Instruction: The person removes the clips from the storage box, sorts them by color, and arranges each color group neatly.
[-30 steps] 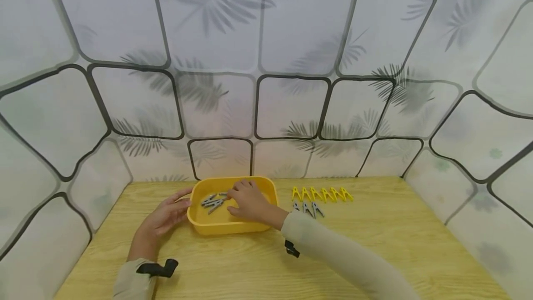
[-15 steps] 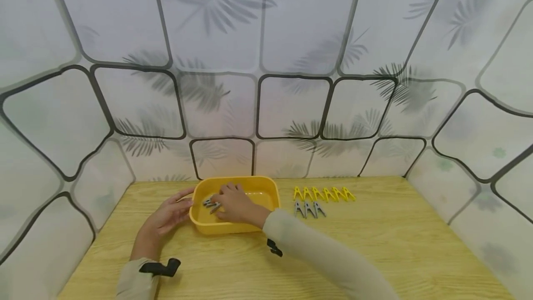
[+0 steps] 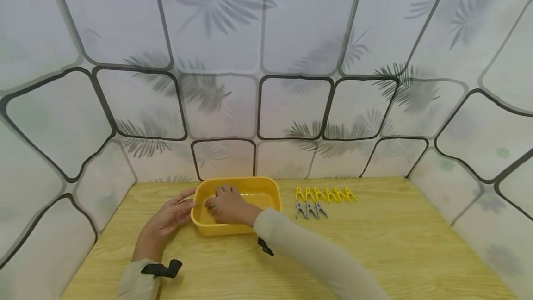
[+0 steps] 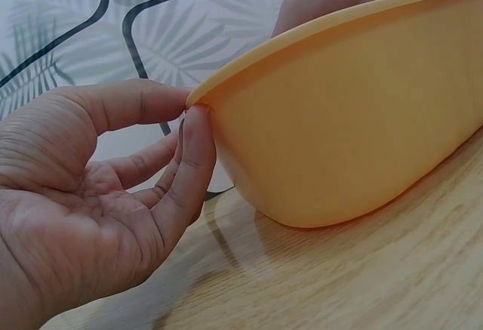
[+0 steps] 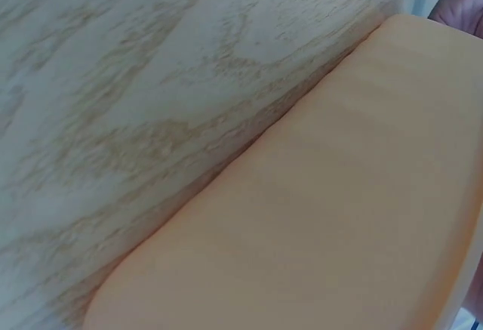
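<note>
A yellow plastic tub [image 3: 266, 226] stands on the wooden table. My left hand [image 3: 168, 219] is at its left end; in the left wrist view, thumb and a finger pinch the tub's rim [image 4: 332, 24]. My right hand [image 3: 230, 206] reaches down inside the tub, over the grey clothespins [image 3: 209, 206] at its left side. Most of these clothespins are covered by the hand, and its fingertips are hidden, so whether it grips one cannot be told. The right wrist view shows mainly the tub's outer wall [image 5: 302, 194].
Right of the tub, a row of several yellow clothespins [image 3: 318, 194] lies on the table [image 3: 374, 244]. Three grey clothespins [image 3: 310, 210] lie in a row in front of them. A patterned cloth wall [image 3: 291, 105] encloses the back and sides.
My right hand has moved left inside the tub and now covers the grey clothespins that showed before. The left hand has stayed at the rim.
</note>
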`<state>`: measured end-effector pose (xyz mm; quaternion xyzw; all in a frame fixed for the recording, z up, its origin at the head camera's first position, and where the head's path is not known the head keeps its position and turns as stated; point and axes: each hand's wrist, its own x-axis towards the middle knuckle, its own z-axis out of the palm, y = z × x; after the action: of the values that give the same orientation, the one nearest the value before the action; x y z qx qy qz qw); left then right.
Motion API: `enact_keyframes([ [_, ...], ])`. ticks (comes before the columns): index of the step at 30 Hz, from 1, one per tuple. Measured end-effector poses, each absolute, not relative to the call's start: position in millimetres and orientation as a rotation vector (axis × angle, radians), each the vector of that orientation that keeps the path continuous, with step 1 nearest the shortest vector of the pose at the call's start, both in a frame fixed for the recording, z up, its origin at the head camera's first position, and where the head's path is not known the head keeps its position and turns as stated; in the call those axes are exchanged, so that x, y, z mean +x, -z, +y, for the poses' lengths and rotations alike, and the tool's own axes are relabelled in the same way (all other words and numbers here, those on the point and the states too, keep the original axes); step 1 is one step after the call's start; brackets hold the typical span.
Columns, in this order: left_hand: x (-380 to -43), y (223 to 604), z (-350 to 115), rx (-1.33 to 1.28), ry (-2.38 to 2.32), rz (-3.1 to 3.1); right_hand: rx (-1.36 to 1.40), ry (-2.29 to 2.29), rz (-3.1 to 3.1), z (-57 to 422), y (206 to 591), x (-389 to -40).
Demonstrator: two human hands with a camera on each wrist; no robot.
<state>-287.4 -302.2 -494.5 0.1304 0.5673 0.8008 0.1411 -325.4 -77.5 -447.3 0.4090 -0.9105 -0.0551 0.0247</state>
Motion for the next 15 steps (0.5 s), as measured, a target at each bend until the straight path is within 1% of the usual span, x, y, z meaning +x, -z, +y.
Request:
enact_keyframes([
  [9,-287.3,493.8,-302.9,0.361,-2.312,1.639,1.223,0.217,-2.853,-83.7,453.9,-329.9],
  [15,-286.0,493.1,-302.8,0.335,-2.312,1.646,1.252,0.231,-2.835,-79.3,449.4,-328.8],
])
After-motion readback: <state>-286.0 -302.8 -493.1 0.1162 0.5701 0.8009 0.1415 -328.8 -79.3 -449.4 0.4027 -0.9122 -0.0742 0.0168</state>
